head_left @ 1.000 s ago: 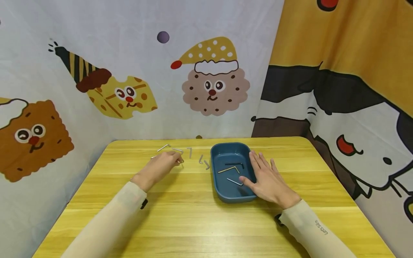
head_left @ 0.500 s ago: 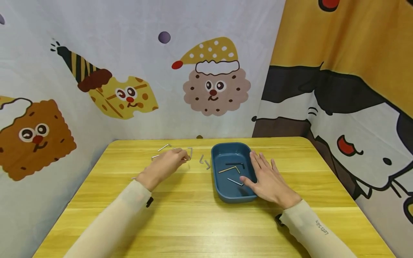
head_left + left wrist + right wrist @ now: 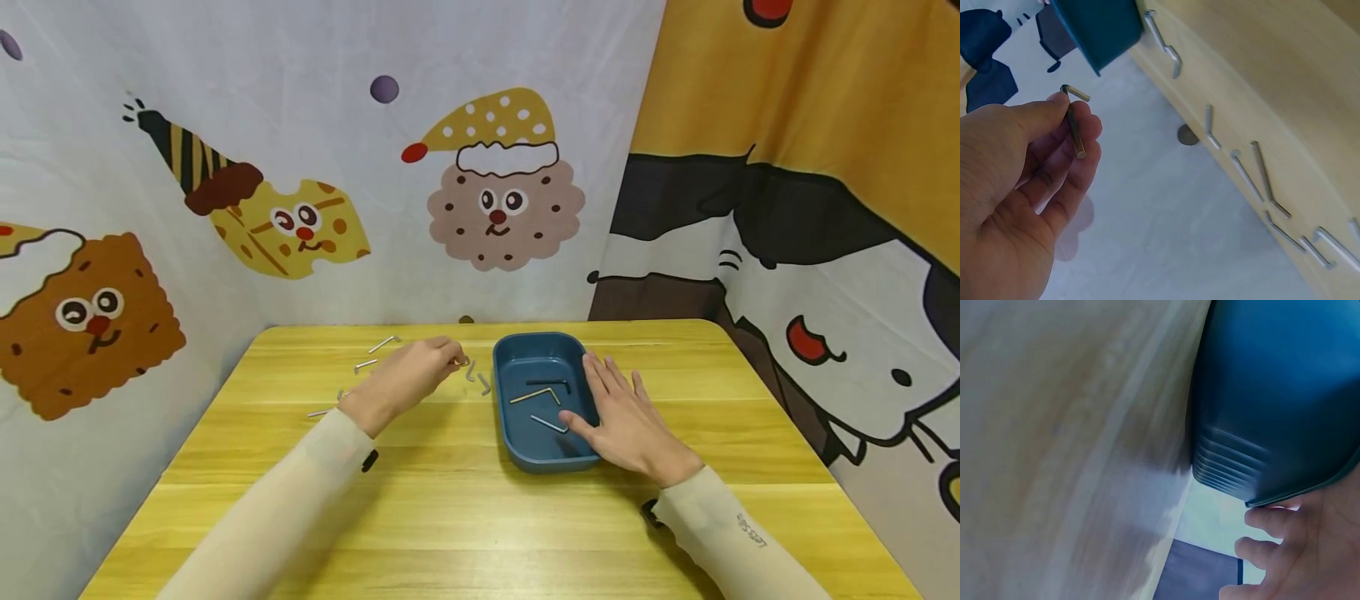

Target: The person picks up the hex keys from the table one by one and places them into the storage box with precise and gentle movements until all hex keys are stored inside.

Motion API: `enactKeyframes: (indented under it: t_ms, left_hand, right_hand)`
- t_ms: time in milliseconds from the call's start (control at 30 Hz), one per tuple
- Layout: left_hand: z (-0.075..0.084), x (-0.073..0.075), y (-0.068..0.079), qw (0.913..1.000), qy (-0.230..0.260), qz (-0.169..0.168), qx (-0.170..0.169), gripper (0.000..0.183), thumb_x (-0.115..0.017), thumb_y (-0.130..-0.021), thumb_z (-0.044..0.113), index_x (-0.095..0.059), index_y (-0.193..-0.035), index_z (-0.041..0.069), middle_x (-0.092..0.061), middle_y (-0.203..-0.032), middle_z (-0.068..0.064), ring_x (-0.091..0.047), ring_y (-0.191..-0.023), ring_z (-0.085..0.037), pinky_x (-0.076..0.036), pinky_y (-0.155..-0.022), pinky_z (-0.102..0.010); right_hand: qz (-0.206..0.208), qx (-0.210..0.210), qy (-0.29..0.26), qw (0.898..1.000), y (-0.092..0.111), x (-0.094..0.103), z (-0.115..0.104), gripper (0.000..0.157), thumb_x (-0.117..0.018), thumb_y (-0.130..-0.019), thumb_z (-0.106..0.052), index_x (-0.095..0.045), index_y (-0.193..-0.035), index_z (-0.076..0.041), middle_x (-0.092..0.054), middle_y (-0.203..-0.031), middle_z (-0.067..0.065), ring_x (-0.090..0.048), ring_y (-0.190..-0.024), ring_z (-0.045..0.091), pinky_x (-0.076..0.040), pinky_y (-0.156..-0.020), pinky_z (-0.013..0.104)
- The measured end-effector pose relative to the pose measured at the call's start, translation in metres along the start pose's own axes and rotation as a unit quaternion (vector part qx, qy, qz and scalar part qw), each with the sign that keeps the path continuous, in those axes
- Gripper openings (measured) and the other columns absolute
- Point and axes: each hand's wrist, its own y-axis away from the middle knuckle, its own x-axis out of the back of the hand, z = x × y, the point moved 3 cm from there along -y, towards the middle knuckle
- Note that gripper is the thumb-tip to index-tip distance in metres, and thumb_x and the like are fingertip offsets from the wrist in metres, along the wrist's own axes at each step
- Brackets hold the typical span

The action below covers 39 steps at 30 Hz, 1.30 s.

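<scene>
My left hand (image 3: pixel 408 375) is raised over the table, left of the blue tray (image 3: pixel 547 465). Between its thumb and fingers it pinches a short gold-coloured hex key (image 3: pixel 1074 128), whose bent end sticks out past the thumb. My right hand (image 3: pixel 633 429) rests with straight fingers along the tray's right side, its thumb reaching over the rim. Inside the tray lie a black hex key (image 3: pixel 551 382), a gold-coloured hex key (image 3: pixel 534 393) and a silver hex key (image 3: pixel 549 424).
Several silver hex keys lie loose on the wooden table (image 3: pixel 450 517), among them one hex key (image 3: pixel 382 343) at the back and another hex key (image 3: pixel 483 383) just left of the tray. A printed curtain (image 3: pixel 315 67) hangs behind the table.
The left hand has moved right, closer to the tray, carrying the gold-coloured hex key. Loose hex keys at the left have come into sight behind it. The right hand stays on the tray.
</scene>
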Motion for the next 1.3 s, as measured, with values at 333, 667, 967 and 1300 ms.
enactKeyframes:
  t_ms: [333, 667, 967, 1300]
  left_hand:
    - [0.021, 0.004, -0.023, 0.9998, -0.005, -0.012, -0.015, 0.014, -0.075, -0.116, 0.017, -0.081, -0.127, 0.012, -0.085, -0.127, -0.001, -0.085, -0.112, -0.018, -0.072, -0.094, -0.034]
    - [0.038, 0.002, -0.038, 0.9991, -0.021, -0.017, -0.033, 0.016, -0.075, -0.116, 0.02, -0.082, -0.128, 0.015, -0.085, -0.126, 0.0, -0.086, -0.112, -0.016, -0.071, -0.094, -0.03]
    - [0.051, 0.001, -0.052, 0.998, -0.027, -0.031, -0.047, 0.015, -0.077, -0.114, 0.021, -0.082, -0.128, 0.018, -0.085, -0.127, 0.002, -0.085, -0.114, -0.012, -0.07, -0.096, -0.029]
    - [0.066, -0.007, -0.079, 0.9932, -0.047, -0.08, -0.071, 0.018, -0.072, -0.118, 0.026, -0.084, -0.129, 0.02, -0.085, -0.127, 0.003, -0.083, -0.112, -0.012, -0.069, -0.097, -0.028]
  right_hand:
    - [0.001, 0.003, -0.001, 1.0, 0.002, 0.002, -0.001, 0.107, -0.059, -0.115, -0.07, -0.017, -0.186, -0.002, -0.018, -0.196, 0.021, -0.016, -0.181, 0.053, -0.008, -0.141, 0.085]
    - [0.003, 0.009, 0.002, 1.0, 0.0, 0.001, 0.0, 0.106, -0.056, -0.116, -0.072, -0.017, -0.186, -0.003, -0.018, -0.196, 0.021, -0.016, -0.181, 0.053, -0.009, -0.142, 0.084]
    - [0.001, 0.006, 0.003, 1.0, -0.002, 0.0, 0.0, 0.106, -0.058, -0.115, -0.07, -0.017, -0.186, -0.003, -0.018, -0.196, 0.021, -0.016, -0.181, 0.053, -0.009, -0.141, 0.085]
    - [0.001, 0.007, 0.001, 1.0, -0.001, 0.0, 0.001, 0.104, -0.061, -0.116, -0.065, -0.017, -0.186, -0.002, -0.019, -0.196, 0.021, -0.017, -0.181, 0.054, -0.009, -0.141, 0.086]
